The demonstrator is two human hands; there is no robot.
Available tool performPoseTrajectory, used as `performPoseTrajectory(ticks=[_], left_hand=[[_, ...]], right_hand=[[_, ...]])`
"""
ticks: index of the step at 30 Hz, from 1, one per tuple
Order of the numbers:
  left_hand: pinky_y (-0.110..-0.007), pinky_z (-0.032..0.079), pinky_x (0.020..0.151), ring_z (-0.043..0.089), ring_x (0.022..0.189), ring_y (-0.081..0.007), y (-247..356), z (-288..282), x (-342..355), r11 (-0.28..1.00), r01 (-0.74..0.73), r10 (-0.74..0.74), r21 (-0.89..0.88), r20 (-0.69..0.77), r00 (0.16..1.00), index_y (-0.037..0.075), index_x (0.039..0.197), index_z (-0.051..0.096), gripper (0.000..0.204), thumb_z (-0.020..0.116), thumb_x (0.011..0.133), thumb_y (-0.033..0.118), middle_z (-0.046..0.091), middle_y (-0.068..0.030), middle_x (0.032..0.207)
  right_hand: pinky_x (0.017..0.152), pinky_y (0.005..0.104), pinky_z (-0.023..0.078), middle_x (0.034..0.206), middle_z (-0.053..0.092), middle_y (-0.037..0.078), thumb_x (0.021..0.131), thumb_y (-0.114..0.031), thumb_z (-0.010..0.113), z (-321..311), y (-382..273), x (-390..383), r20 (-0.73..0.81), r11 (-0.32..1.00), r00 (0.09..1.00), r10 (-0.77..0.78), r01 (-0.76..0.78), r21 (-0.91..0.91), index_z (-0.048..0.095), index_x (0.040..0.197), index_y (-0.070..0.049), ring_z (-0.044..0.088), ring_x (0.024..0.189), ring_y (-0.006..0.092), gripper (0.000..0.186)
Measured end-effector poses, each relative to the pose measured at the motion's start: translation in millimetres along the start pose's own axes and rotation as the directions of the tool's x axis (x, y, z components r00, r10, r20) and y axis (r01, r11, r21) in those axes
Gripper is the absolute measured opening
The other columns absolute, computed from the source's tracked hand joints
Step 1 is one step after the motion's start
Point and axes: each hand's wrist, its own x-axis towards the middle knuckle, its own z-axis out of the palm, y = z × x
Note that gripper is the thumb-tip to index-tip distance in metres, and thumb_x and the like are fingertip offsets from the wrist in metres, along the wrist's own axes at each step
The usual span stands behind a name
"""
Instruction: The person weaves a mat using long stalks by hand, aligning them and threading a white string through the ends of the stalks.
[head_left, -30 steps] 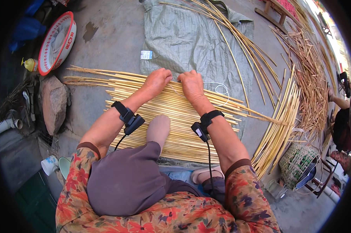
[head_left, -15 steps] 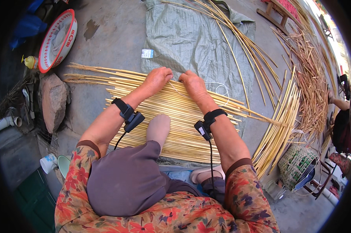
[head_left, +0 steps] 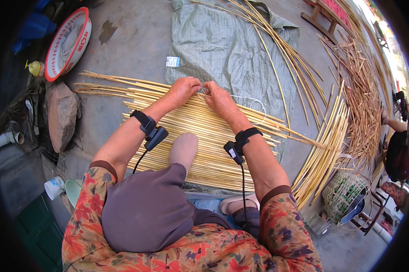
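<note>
A mat of straight yellow stalks (head_left: 213,156) lies side by side in front of me, with my stockinged foot (head_left: 184,147) pressing on it. At the mat's far edge, my left hand (head_left: 182,90) is closed, thumb and fingertips pinching a thin white string. My right hand (head_left: 220,99) meets it from the right, its fingers also pinched on the string, just above the outermost stalks. A loose loop of the white string (head_left: 262,109) trails rightward from my right hand over the stalks. The exact crossing between my fingertips is too small to make out.
A grey-green woven sheet (head_left: 204,41) lies beyond and under the mat. Loose stalks (head_left: 281,41) and a stalk bundle (head_left: 322,149) are to the right, beside a woven basket (head_left: 345,192). A rock (head_left: 62,115) and red-rimmed basin (head_left: 84,43) stand left.
My right hand has shifted left, so its fingertips are now close to those of my left hand. The string's loop has shifted slightly with it; my left hand has hardly moved.
</note>
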Motion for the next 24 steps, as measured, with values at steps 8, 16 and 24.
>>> performPoseTrajectory(ticks=[8, 16, 24], left_hand=[[-0.031, 0.046, 0.058, 0.058, 0.060, -0.0210, -2.6, 3.1, -1.0, 0.996, -0.072, 0.074, 0.049, -0.027, 0.997, -0.001, 0.082, 0.059, 0.010, 0.057, 0.080, 0.009, 0.055, -0.0120, 0.073], [-0.034, 0.045, 0.060, 0.057, 0.065, -0.0257, -2.8, 8.3, -5.0, 0.995, -0.080, 0.085, 0.058, -0.085, 0.993, 0.000, 0.079, 0.058, 0.011, 0.056, 0.080, 0.011, 0.056, -0.0126, 0.073], [-0.040, 0.043, 0.066, 0.054, 0.075, -0.0340, -2.8, 13.6, -10.2, 0.992, -0.031, 0.049, 0.125, -0.148, 0.988, 0.002, 0.080, 0.057, 0.014, 0.054, 0.080, 0.015, 0.057, -0.0147, 0.076]], right_hand=[[0.066, 0.0374, 0.047, 0.085, 0.052, 0.009, 0.074, -0.006, 0.058, -1.5, 5.9, -2.1, 0.167, 0.868, 0.949, -0.267, 0.312, -0.386, 0.055, 0.089, -0.010, 0.056, 0.081, 0.0292, 0.016], [0.072, 0.0308, 0.047, 0.089, 0.058, 0.009, 0.076, -0.011, 0.060, -14.0, 5.2, -18.7, -0.179, 0.963, 0.949, -0.260, 0.241, -0.120, 0.055, 0.087, -0.007, 0.057, 0.086, 0.0227, 0.013], [0.057, 0.0312, 0.048, 0.068, 0.048, 0.003, 0.088, -0.014, 0.050, -143.3, -16.2, -99.2, -0.425, 0.424, 0.810, 0.404, 0.246, 0.872, 0.051, 0.094, -0.004, 0.048, 0.056, 0.0129, 0.012]])
